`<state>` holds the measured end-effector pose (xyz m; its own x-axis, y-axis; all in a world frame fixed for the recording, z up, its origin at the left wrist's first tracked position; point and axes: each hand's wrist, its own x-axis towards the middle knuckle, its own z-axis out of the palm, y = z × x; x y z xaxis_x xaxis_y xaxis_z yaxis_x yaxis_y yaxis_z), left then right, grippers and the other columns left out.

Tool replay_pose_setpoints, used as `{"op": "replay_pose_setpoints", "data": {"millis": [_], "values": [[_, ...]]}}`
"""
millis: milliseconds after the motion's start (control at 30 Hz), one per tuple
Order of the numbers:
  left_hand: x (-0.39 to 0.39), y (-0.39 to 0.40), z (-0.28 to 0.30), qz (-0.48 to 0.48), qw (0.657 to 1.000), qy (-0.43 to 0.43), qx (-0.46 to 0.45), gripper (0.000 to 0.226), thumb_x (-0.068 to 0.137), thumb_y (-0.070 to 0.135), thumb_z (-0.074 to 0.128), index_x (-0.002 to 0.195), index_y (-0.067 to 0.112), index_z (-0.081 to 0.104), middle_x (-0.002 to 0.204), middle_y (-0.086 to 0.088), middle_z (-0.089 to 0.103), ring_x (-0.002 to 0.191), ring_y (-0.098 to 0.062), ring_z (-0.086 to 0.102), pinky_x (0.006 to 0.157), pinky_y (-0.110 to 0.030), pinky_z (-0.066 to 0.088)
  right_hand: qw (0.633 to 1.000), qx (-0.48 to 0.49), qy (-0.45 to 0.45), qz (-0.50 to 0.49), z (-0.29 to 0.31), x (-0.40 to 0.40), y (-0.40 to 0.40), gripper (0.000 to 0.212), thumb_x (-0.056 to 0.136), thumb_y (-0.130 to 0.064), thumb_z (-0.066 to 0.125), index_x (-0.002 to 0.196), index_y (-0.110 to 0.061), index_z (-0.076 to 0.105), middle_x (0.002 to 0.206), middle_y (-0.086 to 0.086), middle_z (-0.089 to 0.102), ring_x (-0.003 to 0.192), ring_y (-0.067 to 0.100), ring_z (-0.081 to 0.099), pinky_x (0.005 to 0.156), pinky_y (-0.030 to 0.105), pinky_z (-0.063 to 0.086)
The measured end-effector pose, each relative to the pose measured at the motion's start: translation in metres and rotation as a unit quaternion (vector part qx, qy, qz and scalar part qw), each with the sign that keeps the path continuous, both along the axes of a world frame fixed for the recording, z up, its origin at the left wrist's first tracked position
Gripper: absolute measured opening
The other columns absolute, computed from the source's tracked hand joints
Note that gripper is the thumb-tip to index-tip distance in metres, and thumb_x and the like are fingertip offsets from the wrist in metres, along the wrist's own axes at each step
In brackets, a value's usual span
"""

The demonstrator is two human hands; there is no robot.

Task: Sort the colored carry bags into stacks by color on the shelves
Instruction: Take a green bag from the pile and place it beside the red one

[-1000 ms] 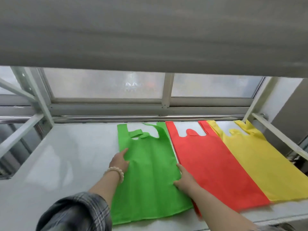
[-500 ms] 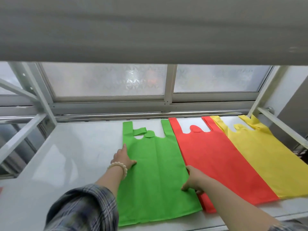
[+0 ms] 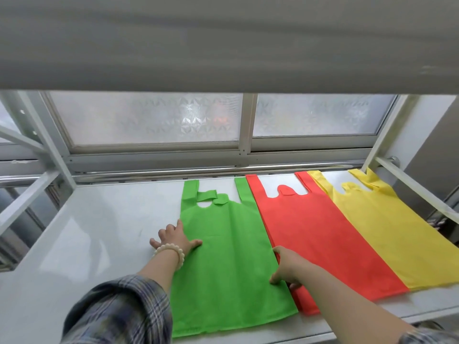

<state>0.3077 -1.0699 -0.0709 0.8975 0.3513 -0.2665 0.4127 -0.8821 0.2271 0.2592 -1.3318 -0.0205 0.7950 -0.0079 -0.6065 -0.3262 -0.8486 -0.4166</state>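
A glossy white metal shelf [image 3: 94, 227] ran across the view, with a frosted sliding window [image 3: 149, 117] behind it and the grey underside of an upper shelf [image 3: 223, 40] overhead. On the left, a plaid grey-blue sleeve [image 3: 116, 311] led to the left hand [image 3: 177, 240], which wore a pale beaded bracelet [image 3: 171, 250] at the wrist. That hand lay flat at the left edge of a bright green non-woven carry bag [image 3: 231, 264] — fingers released and spread, some on the fabric and some on the bare shelf. The green bag lay flat with its handles toward the window, one handle folded over. At its right edge the right hand [image 3: 288, 269] pressed down, thumb on the green fabric and the other fingers bent at the seam where it met a red non-woven carry bag stack [image 3: 323, 234]; whether they pinched the edge could not be told. The red stack lay just beside the green bag, and a yellow non-woven carry bag stack [image 3: 397, 232] overlapped its right side — reaching the shelf's right-hand frame rail [image 3: 417, 189].
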Motion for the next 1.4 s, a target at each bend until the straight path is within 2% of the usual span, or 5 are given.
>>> {"op": "replay_pose_setpoints", "data": {"millis": [233,467,1100,1233,1400], "values": [[-0.006,-0.004,0.001,0.027,0.999,0.011,0.023,0.088,0.079,0.067,0.048,0.147,0.020,0.020,0.144,-0.006,0.035,0.134,-0.026,0.029,0.113,-0.052,0.019,1.000,-0.007,-0.013,0.003,0.001,-0.003,0.000,0.075,0.081,-0.012,0.072,0.143,-0.019,0.030,0.138,0.009,0.047,0.115,0.028,0.056,0.079,0.037,0.055],[-0.017,-0.009,0.002,0.048,0.999,0.001,0.014,0.087,0.083,0.065,0.045,0.149,0.023,0.008,0.146,-0.006,0.033,0.135,-0.027,0.027,0.114,-0.053,0.016,0.995,-0.084,-0.044,0.033,-0.002,0.000,0.002,0.057,0.085,-0.020,0.064,0.135,-0.016,0.039,0.131,0.009,0.054,0.115,0.027,0.056,0.093,0.037,0.050],[-0.025,-0.011,0.005,0.057,0.998,-0.018,-0.001,0.084,0.084,0.063,0.046,0.149,0.031,0.004,0.150,-0.008,0.019,0.139,-0.029,0.015,0.114,-0.053,0.015,0.983,-0.163,-0.078,0.047,-0.016,0.004,0.003,0.045,0.090,-0.015,0.051,0.134,-0.017,0.041,0.131,0.006,0.055,0.119,0.027,0.055,0.093,0.035,0.047],[-0.028,-0.005,0.017,0.062,0.996,-0.056,-0.013,0.090,0.082,0.064,0.048,0.149,0.032,-0.002,0.154,-0.005,0.008,0.143,-0.028,0.005,0.116,-0.054,0.012,0.983,-0.127,-0.132,0.023,-0.008,0.003,0.009,0.052,0.091,-0.015,0.052,0.140,-0.019,0.036,0.132,0.006,0.052,0.115,0.024,0.057,0.088,0.034,0.049],[-0.042,0.004,0.041,0.068,0.991,-0.108,-0.046,0.094,0.080,0.063,0.053,0.149,0.032,-0.003,0.156,0.001,0.006,0.145,-0.025,0.003,0.115,-0.055,0.008,0.981,-0.036,-0.188,0.031,0.014,0.000,0.039,0.062,0.091,-0.032,0.058,0.145,-0.017,0.032,0.143,0.006,0.041,0.126,0.024,0.049,0.103,0.037,0.043]]}}
